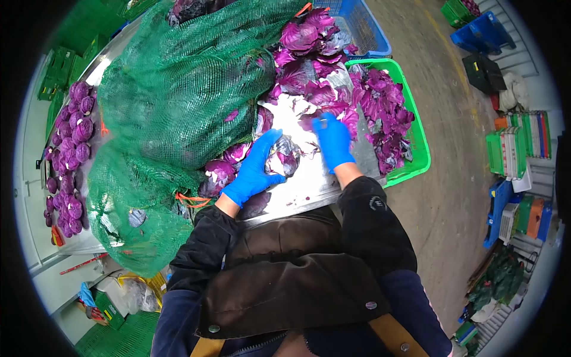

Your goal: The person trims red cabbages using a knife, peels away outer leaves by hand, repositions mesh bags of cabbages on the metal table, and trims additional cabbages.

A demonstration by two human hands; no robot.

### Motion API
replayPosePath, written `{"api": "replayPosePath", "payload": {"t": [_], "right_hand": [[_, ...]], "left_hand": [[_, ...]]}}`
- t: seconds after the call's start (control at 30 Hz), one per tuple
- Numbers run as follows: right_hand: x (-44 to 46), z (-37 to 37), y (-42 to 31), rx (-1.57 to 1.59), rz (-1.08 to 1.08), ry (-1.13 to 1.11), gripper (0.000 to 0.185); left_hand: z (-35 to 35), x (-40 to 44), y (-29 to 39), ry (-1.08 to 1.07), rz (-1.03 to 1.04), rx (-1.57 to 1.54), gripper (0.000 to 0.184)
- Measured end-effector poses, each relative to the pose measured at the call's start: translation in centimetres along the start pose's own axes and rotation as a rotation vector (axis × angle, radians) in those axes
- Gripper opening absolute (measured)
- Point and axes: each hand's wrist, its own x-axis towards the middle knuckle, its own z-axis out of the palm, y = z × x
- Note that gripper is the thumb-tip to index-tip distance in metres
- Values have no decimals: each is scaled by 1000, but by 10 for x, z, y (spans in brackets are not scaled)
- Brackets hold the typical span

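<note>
My left hand [257, 169], in a blue glove, cups a red cabbage [285, 157] from its left side, thumb below and fingers above. The cabbage rests on the shiny metal table [300, 193]. To the right, my blue-gloved right hand [334, 141] hovers over the table, apart from the cabbage. Its fingers are curled and slightly blurred, and what they hold is hidden. Loose purple leaves [318, 92] are heaped just beyond my hands. More red cabbages [220, 172] lie left of my left hand, by the mouth of a green net sack [178, 113].
A green crate [423, 143] full of purple leaves stands against the table's right edge, with a blue crate [372, 27] behind it. Many red cabbages [74, 134] lie in rows at far left. Stacked crates [511, 152] line the right wall beyond the concrete floor [446, 196].
</note>
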Motion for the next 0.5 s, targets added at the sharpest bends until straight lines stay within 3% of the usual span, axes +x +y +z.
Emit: {"api": "replayPosePath", "payload": {"t": [0.07,0.13,0.2,0.23,0.27,0.3,0.37,0.43,0.47,0.5], "right_hand": [[11,-33,3,-95,241,-75,35],[-2,-34,-20,198,-234,27,45],[-26,-24,-48,362,-316,-198,55],[-31,-36,-62,140,-128,-469,52],[-36,-14,-46,337,-243,-251,49],[-38,-15,-47,329,-117,-240,45],[-38,-16,-45,321,10,-228,42],[-39,-8,-29,67,135,-198,35],[-30,-12,-9,50,262,-357,37],[-30,-15,11,30,166,-244,43]], "left_hand": [[-3,4,0,-5,-9,-34,104],[-10,13,11,-99,46,102,103],[-5,16,8,-87,44,68,99],[2,15,-4,74,32,-29,97],[8,12,-16,234,20,-127,95],[13,7,-9,293,5,-258,93],[33,8,5,331,-146,-272,92],[39,9,9,362,-204,-226,93],[36,10,8,317,-231,-243,94],[31,10,5,275,-260,-259,96]]}}
